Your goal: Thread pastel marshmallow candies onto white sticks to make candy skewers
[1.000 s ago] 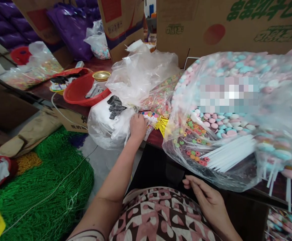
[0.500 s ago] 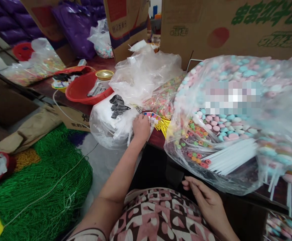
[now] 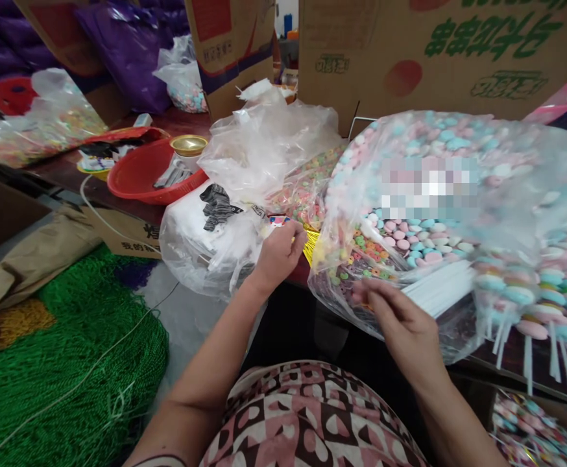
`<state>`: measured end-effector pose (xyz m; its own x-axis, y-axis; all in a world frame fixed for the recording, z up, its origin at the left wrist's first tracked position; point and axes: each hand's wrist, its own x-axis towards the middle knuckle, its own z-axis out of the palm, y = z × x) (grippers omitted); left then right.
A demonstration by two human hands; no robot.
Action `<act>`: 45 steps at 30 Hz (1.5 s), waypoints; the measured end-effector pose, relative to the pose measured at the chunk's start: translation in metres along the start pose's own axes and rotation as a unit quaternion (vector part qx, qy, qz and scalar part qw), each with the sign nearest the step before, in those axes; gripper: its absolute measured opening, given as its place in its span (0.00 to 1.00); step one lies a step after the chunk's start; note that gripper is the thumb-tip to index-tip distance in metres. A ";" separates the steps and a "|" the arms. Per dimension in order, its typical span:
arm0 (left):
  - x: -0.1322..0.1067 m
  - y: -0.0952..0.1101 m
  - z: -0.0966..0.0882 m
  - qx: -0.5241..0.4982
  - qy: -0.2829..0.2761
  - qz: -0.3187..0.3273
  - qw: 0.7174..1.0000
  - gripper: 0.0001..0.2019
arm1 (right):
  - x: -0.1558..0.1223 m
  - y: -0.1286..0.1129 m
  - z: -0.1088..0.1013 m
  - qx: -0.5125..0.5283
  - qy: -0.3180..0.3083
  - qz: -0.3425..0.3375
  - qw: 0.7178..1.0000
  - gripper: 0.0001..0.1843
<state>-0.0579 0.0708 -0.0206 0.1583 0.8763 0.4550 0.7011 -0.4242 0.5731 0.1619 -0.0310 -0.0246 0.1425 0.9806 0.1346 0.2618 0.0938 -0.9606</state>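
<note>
My left hand (image 3: 278, 257) is over the table edge, its fingers curled and the fingertips pressed together; whatever they pinch, if anything, is hidden. Just beyond it lie colourful printed cards (image 3: 279, 221), partly covered, and golden twist ties (image 3: 311, 245). A clear bag of white plastic pieces (image 3: 193, 227) is left of this hand. My right hand (image 3: 405, 331) hovers in front of an open clear bag, with thumb and fingers drawn together and slightly blurred tips. Inside that bag are white sticks (image 3: 442, 288), small ring candies (image 3: 361, 250) and pastel marshmallows (image 3: 424, 237).
A red basin (image 3: 140, 178) with a gold bowl (image 3: 189, 144) stands at the back left. Cardboard boxes (image 3: 351, 71) rise behind the bags. Marshmallow skewers (image 3: 531, 324) lie at the right edge. Below left is a heap of green mesh (image 3: 79, 363).
My left hand has drawn back slightly from the cards and turned. My right hand has risen from near my lap to the front of the candy bag. The view has swung slightly right.
</note>
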 end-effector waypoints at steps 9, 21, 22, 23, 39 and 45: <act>0.002 -0.028 0.009 0.248 -0.013 -0.137 0.959 0.19 | 0.040 -0.012 0.018 -0.050 -0.022 -0.084 0.995 0.14; 0.018 -0.059 0.019 0.285 -0.088 -0.198 0.934 0.11 | 0.026 0.000 0.028 -0.045 -0.072 -0.097 0.992 0.11; 0.017 -0.059 0.019 0.282 -0.083 -0.199 0.935 0.11 | 0.025 0.001 0.028 -0.047 -0.076 -0.102 0.991 0.11; 0.015 -0.059 0.019 0.280 -0.075 -0.200 0.936 0.11 | 0.025 0.002 0.027 -0.049 -0.077 -0.106 0.990 0.11; 0.014 -0.053 0.013 0.200 -0.011 -0.184 0.962 0.05 | 0.021 0.005 0.029 -0.059 -0.086 -0.140 0.985 0.11; -0.001 -0.004 0.001 0.012 -0.033 -0.018 0.999 0.04 | 0.040 -0.006 0.024 -0.125 -0.029 -0.176 0.976 0.16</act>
<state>-0.0597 0.0716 -0.0243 0.1779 0.9046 0.3874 0.7242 -0.3869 0.5708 0.1434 0.0120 -0.0190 -0.0508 0.9038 0.4250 0.5102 0.3893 -0.7669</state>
